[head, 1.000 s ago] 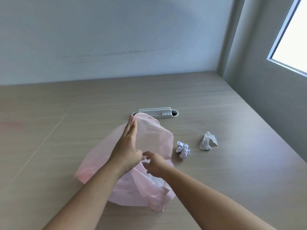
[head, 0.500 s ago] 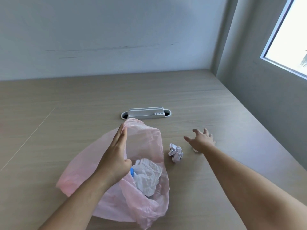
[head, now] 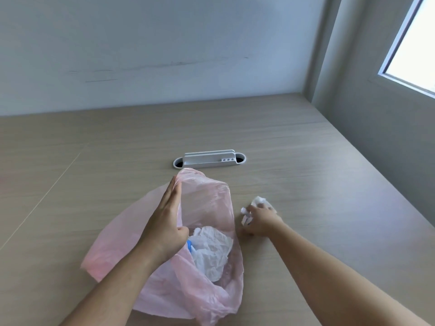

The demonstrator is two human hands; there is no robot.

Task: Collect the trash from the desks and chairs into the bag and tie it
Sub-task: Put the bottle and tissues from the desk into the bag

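A thin pink plastic bag (head: 207, 203) lies on the wooden desk (head: 306, 161) with its mouth held open. My left hand (head: 167, 222) grips the bag's left rim, fingers straight along it and thumb tucked inside. Inside the bag lie crumpled white trash (head: 211, 250) and a small blue piece (head: 189, 244). Just right of the bag, my right hand (head: 261, 220) is curled over two crumpled white paper balls: one (head: 259, 200) shows past the fingertips, the other (head: 246, 216) sticks out at the hand's left side.
A white cable outlet box (head: 209, 158) is set into the desk just behind the bag. A wall runs along the desk's far edge, and a grey wall with a window (head: 414, 50) closes the right side. A seam (head: 47, 191) crosses the desk at left.
My right hand left the bag's mouth, reached right to the far paper ball and drew it back against the nearer ball. My left hand kept holding the bag open.
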